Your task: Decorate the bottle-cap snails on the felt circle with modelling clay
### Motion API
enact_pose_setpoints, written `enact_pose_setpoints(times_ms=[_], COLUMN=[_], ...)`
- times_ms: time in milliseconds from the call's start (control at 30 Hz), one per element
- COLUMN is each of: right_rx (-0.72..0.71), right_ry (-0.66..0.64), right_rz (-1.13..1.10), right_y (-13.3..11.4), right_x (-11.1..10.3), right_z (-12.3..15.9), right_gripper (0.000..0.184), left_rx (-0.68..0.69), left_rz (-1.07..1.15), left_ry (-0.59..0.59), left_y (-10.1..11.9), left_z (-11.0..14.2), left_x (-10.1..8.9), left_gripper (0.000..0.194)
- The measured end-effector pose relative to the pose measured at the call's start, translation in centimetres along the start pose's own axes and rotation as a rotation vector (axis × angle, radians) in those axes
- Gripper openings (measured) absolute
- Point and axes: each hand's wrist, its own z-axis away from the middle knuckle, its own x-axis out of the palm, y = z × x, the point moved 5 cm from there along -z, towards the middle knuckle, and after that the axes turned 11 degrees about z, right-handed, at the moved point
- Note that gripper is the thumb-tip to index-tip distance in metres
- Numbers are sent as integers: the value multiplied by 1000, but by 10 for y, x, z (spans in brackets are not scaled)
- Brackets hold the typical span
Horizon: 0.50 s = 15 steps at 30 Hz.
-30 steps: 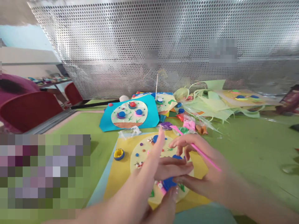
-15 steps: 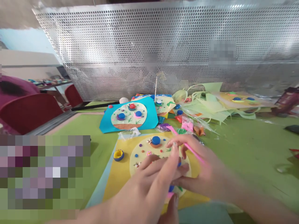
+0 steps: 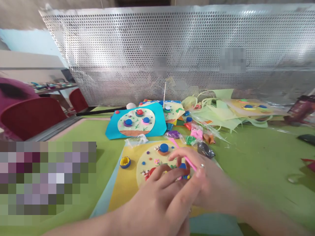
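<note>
My right hand (image 3: 204, 177) is closed round a thin pink stick (image 3: 190, 163), perhaps a clay-modelling tool, which lies along its fingers. My left hand (image 3: 164, 190) reaches across with fingers stretched and apart, its thumb side touching my right hand. Both are over a round cream clay picture (image 3: 141, 170) on a yellow sheet (image 3: 123, 186). On the picture sit a blue-capped snail (image 3: 164, 148), a red cap shape (image 3: 151, 172) partly covered by my fingers, and another blue cap (image 3: 182, 166). My hands hide the lower part of the picture.
A yellow-filled blue cap (image 3: 125, 162) sits at the sheet's left. Behind stand a turquoise snail picture (image 3: 159, 123) and bags of coloured clay (image 3: 197, 133). Pale green paper strips (image 3: 219, 108) lie before a perforated metal panel (image 3: 118, 49). A red chair (image 3: 31, 114) is at left.
My left index finger and thumb have shifted right onto my right hand. My right hand has moved slightly left with the pink stick, uncovering the black clay bag and the red cap shape.
</note>
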Motion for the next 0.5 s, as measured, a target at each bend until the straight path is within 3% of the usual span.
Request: enact_pose_setpoints(times_ms=[100,267,500], right_rx=[2,59,19], right_ry=[-5,71,-37], right_rz=[-10,55,10], right_y=[0,13,5], right_x=[0,-16,1], right_z=[0,-3,1], right_gripper=[44,40,43], left_rx=[15,-36,-23], left_rz=[-4,33,45], left_ry=[-7,62,-6], left_y=[0,-6,-1], left_z=[2,-4,-1], left_x=[0,-15,0], left_gripper=[55,60,64])
